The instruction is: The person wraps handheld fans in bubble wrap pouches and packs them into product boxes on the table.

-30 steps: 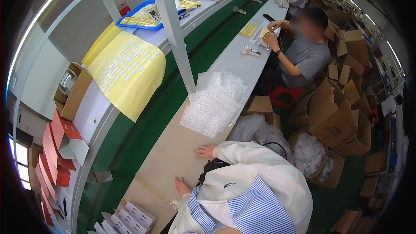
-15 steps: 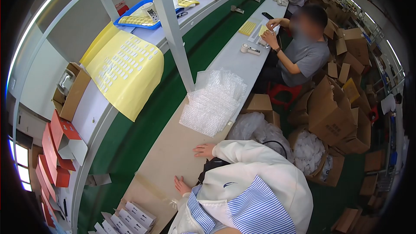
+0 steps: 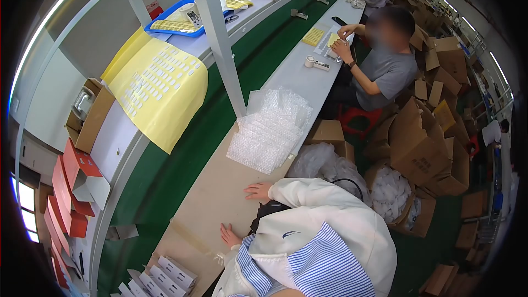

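Note:
My left hand (image 3: 230,236) lies on the tan work surface (image 3: 212,201) near its edge, fingers apart and holding nothing. Farther along the same edge rests my right hand (image 3: 258,191), also flat with its fingers stretched out. A stack of bubble-wrap sheets (image 3: 269,132) is just beyond my right hand, apart from it. Several white boxes (image 3: 168,278) with dark printing stand in rows on the near side of my left hand.
A co-worker (image 3: 385,58) sits farther down the bench, both hands at small parts. A yellow sticker sheet (image 3: 159,91), a blue tray (image 3: 176,33) and red boxes (image 3: 82,170) sit on the opposite shelf. A metal post (image 3: 214,38) rises between. Cardboard cartons (image 3: 421,140) crowd the floor.
My hands stay in place on the surface. The co-worker's hands shift slightly over the parts; little else differs.

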